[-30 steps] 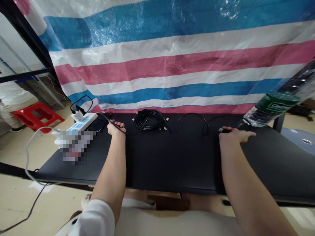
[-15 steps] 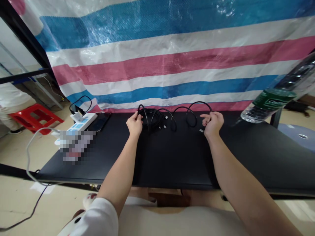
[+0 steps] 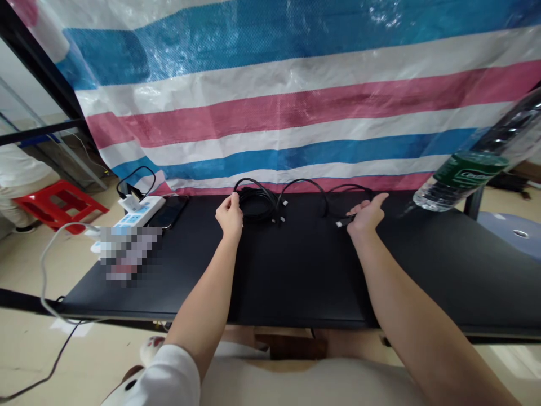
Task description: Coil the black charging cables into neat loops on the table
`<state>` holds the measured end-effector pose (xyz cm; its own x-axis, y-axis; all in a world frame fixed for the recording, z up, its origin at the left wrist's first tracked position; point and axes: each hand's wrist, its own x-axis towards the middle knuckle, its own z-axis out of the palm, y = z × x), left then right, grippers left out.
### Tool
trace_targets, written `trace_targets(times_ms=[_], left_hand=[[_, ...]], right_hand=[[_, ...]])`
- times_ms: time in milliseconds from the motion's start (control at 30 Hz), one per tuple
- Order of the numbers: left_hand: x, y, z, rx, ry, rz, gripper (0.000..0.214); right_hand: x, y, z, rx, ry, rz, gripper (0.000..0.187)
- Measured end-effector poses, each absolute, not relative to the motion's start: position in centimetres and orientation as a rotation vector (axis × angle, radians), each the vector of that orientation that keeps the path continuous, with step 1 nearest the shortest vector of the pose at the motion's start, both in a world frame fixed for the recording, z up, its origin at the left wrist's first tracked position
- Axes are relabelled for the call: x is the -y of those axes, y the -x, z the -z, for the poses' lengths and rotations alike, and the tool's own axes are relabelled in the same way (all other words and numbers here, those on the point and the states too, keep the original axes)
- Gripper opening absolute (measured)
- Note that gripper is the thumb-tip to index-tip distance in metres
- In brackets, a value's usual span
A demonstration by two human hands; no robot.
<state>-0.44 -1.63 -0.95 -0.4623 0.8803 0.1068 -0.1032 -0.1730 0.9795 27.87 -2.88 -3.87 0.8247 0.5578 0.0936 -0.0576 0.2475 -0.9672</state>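
Observation:
A black cable (image 3: 302, 180) arcs in loose loops between my two hands above the black tabletop (image 3: 287, 270). My left hand (image 3: 230, 216) is closed in a pinch on the cable, at the left side of a coiled bundle of black cables (image 3: 257, 215). Several small light plug ends poke out at the bundle's right. Farther right, my right hand (image 3: 366, 215) has its fingers curled around the cable's other stretch, thumb raised away. A silvery plug (image 3: 343, 223) sticks out to the left of those fingers.
At the left lie a white power strip (image 3: 141, 217) with a plugged-in adapter, a phone (image 3: 171, 211) and a blurred-out item. A big water bottle (image 3: 459, 177) leans in at the right. Striped sheeting (image 3: 274, 124) hangs behind. A person sits near a red stool (image 3: 59, 203).
My right hand has turned, its thumb lifting, and the plug now shows by its fingers. The loops between my hands have become wider and fewer. My left hand has barely moved.

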Motion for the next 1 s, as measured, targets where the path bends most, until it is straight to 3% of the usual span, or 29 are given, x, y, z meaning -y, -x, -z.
trace_targets(times_ms=[133, 267, 433, 633, 767, 900, 1000], left_hand=[[2.2, -0.2, 0.5, -1.383, -1.062, -1.791, 0.021], [3.0, -0.9, 0.5, -1.341, -1.231, -1.678, 0.017], [3.6, -1.0, 0.4, -1.421, -1.493, -1.574, 0.014], [4.0, -1.6, 0.3, -1.623, -1.577, -1.341, 0.033], [4.4, -2.4, 0.3, -1.713, -1.574, -1.342, 0.036], [4.4, -2.8, 0.5, -1.691, -1.558, -1.361, 0.038], [4.2, -3.1, 0.9, -1.535, -1.500, -1.323, 0.025]], right_hand=[[3.6, -27.5, 3.8, 0.549, 1.383, -0.167, 0.050], [4.6, -25.4, 3.4, 0.856, 1.535, -0.039, 0.055], [4.5, -25.0, 2.9, 0.845, 1.537, -0.178, 0.039], [4.2, -24.5, 2.8, 0.764, 1.157, -0.725, 0.059], [5.1, -23.3, 2.9, 0.973, 1.119, -0.624, 0.059], [5.9, -22.3, 3.0, 1.241, 1.226, -0.478, 0.047], [5.7, -22.0, 3.1, 1.123, 1.311, -0.439, 0.037]])
